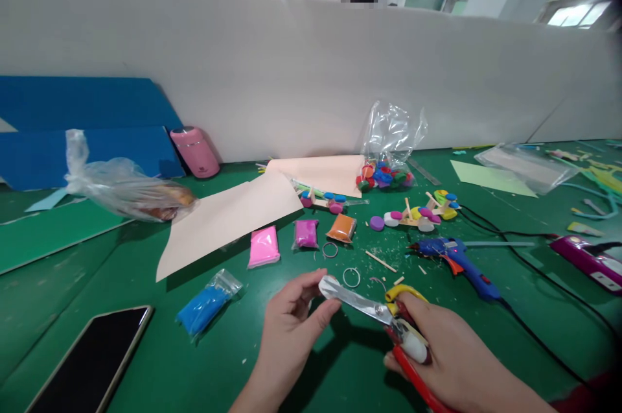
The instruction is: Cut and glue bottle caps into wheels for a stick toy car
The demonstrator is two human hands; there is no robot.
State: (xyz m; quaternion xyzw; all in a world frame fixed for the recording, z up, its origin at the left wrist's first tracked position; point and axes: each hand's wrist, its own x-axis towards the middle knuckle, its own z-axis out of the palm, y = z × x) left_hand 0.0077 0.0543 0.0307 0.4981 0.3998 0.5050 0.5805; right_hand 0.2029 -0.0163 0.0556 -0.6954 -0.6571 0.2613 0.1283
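Note:
My right hand [444, 342] is wrapped round the red and yellow handles of a pair of scissors [362, 303], whose blades point left. A small pale piece with a dark red end [415, 345] shows among its fingers, by the handles. At the blade tips, my left hand [296, 329] has its thumb and fingers closed on a small white piece [329, 284]. Beyond the hands, two metal rings, one of them a silver ring [351, 277], lie on the green table.
Pink [264, 246], purple [306, 233], orange [341, 229] and blue clay packets [207, 306] lie ahead and left. A phone [92, 361] is at the front left. A blue glue gun [454, 260] with a trailing cord lies right. Behind stand colourful stick models [418, 213] and a pink bottle [195, 152].

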